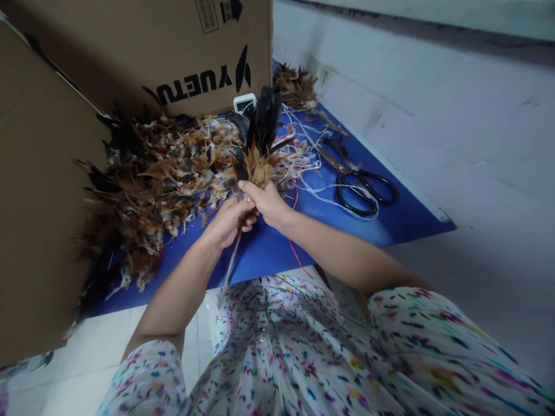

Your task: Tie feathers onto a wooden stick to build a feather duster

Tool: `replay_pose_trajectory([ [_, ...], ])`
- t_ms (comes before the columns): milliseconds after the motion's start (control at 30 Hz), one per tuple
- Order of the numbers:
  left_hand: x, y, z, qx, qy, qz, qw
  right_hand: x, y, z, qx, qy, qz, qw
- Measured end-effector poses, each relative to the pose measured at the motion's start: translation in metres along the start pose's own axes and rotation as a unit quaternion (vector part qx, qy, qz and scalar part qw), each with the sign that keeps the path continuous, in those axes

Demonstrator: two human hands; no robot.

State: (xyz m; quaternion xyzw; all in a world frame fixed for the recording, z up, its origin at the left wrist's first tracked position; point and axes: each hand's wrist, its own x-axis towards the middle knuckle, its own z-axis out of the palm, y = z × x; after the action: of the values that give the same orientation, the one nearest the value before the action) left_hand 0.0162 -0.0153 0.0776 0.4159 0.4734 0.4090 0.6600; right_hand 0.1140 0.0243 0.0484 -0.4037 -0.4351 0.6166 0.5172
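Over the blue tabletop, both hands meet on a feather duster [259, 162] with long black feathers at the top and shorter golden-brown ones below. My left hand [228, 219] is closed around its thin stick [231, 263], whose lower end points toward my body. My right hand [269, 203] grips the base of the feathers, thumb laid across, touching the left fingertips. Part of the stick is hidden by the fingers. A red string [295, 245] hangs below my right hand past the table edge. White strings [303, 162] lie just beyond it.
A large pile of brown and black feathers [165, 167] covers the table's left side. Black-handled scissors [358, 188] lie at the right. Cardboard boxes [117, 52] stand behind and left, a wall [433, 115] at right. Another feather bunch [295, 85] and a white-framed device [244, 102] are at the back.
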Motion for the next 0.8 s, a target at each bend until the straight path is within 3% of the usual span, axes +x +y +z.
replay_pose_trajectory([
  [267, 0.0, 0.0, -0.001, 0.03, 0.046, 0.007, 0.998, -0.002, 0.001, 0.002, 0.017, -0.017, 0.018, 1.0],
  [500, 0.002, -0.002, -0.01, 0.024, -0.05, 0.024, 0.998, -0.003, -0.001, 0.002, 0.027, -0.019, 0.035, 0.999],
  [800, 0.004, -0.005, -0.014, 0.033, -0.074, -0.002, 0.997, -0.001, 0.002, 0.002, 0.047, -0.01, 0.014, 0.999],
])
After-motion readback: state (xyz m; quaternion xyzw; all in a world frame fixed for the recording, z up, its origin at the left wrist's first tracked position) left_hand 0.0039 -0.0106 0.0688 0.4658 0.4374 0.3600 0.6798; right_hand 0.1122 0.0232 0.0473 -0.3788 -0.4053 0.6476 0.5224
